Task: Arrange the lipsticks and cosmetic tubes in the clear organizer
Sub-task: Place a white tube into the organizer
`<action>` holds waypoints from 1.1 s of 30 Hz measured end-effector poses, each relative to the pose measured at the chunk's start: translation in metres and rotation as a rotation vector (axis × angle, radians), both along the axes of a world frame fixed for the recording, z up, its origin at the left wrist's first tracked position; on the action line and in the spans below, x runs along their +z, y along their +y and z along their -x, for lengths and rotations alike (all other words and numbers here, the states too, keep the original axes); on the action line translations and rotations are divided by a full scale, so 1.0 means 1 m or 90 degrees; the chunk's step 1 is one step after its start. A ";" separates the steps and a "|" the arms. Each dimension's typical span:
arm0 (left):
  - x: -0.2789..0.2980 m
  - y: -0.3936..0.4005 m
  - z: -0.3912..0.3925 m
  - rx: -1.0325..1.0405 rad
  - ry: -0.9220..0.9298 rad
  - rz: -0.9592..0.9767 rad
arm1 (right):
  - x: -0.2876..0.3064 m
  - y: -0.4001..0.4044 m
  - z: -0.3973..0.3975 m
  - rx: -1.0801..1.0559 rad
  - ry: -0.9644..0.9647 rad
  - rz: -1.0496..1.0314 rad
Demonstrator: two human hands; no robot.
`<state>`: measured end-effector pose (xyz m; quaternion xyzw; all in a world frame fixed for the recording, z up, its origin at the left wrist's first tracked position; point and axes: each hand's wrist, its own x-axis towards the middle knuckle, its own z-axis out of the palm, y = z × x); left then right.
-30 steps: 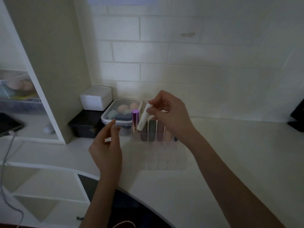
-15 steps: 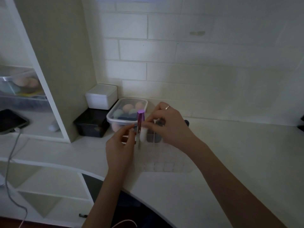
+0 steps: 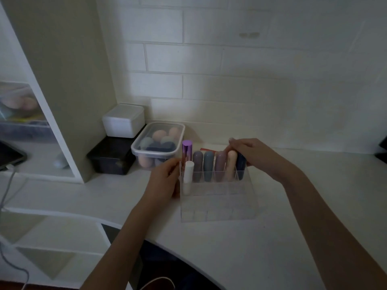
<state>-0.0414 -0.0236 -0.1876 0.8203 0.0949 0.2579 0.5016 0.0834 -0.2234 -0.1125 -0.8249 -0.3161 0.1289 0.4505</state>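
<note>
The clear organizer (image 3: pixel 217 208) stands on the white desk. Its back row holds a metallic purple lipstick (image 3: pixel 186 149), then grey-mauve (image 3: pixel 198 164), blue-grey (image 3: pixel 208 166), mauve (image 3: pixel 219 166), peach (image 3: pixel 231 166) and dark blue (image 3: pixel 240 166) tubes, all upright. A white tube (image 3: pixel 187 178) stands in the left slot one row forward. My left hand (image 3: pixel 163 181) pinches the organizer's left wall beside the white tube. My right hand (image 3: pixel 255 155) curls over the top of the dark blue tube at the back right corner, hiding its cap.
A lidded clear container (image 3: pixel 159 143) of makeup sponges sits just behind the organizer's left. A white box (image 3: pixel 123 120) on a black box (image 3: pixel 111 158) stands beside the shelf panel (image 3: pixel 62 80). A phone (image 3: pixel 8 155) with a cable lies far left. A dark object (image 3: pixel 382 151) is at the right edge.
The white tube left my right hand and now stands in its slot. My right hand moved to the organizer's right end; my left hand took hold of its left wall.
</note>
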 end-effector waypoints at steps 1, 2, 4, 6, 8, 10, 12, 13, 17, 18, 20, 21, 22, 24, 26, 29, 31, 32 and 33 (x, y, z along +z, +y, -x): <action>0.002 0.002 -0.002 -0.028 0.009 0.004 | 0.000 -0.002 0.000 -0.005 0.017 0.004; 0.005 0.004 -0.004 -0.050 0.022 -0.001 | -0.001 -0.004 0.000 -0.011 0.033 0.004; 0.007 0.009 -0.010 -0.080 0.074 -0.039 | -0.001 -0.008 0.001 -0.023 0.054 0.003; 0.009 0.012 -0.017 -0.101 0.122 -0.087 | 0.000 -0.010 0.000 -0.027 0.059 0.014; 0.010 0.014 -0.023 -0.112 0.135 -0.141 | 0.001 -0.013 -0.001 -0.019 0.061 0.035; 0.011 0.016 -0.025 -0.122 0.115 -0.188 | 0.002 -0.013 -0.004 -0.012 0.067 0.051; 0.010 0.016 -0.022 -0.144 0.088 -0.215 | 0.002 -0.010 -0.012 -0.034 0.076 0.029; 0.010 0.016 -0.020 -0.147 0.082 -0.228 | 0.002 -0.008 -0.017 -0.056 0.072 0.005; 0.010 0.014 -0.014 -0.085 0.078 -0.304 | -0.004 0.008 -0.038 -0.057 -0.029 0.013; 0.011 0.014 -0.013 -0.076 0.070 -0.327 | -0.006 0.012 -0.043 -0.043 -0.053 0.040; 0.012 0.015 -0.012 -0.065 0.057 -0.361 | -0.010 0.021 -0.052 -0.012 -0.100 0.099; 0.012 0.016 -0.012 -0.061 0.055 -0.376 | -0.011 0.025 -0.054 0.003 -0.125 0.130; 0.012 0.017 -0.012 -0.061 0.058 -0.387 | -0.011 0.029 -0.056 0.017 -0.144 0.153; 0.011 0.018 -0.013 -0.059 0.068 -0.408 | -0.010 0.035 -0.059 0.044 -0.159 0.175; 0.010 0.018 -0.013 -0.061 0.075 -0.416 | -0.008 0.038 -0.060 0.054 -0.159 0.166; 0.009 0.018 -0.013 -0.059 0.075 -0.407 | -0.008 0.039 -0.055 0.065 -0.118 0.127; 0.008 0.017 -0.015 -0.048 0.072 -0.400 | -0.009 0.039 -0.051 0.088 -0.081 0.121; 0.008 0.016 -0.015 -0.042 0.072 -0.395 | -0.009 0.038 -0.050 0.103 -0.068 0.129; 0.007 0.015 -0.016 -0.037 0.076 -0.390 | -0.009 0.038 -0.048 0.119 -0.062 0.138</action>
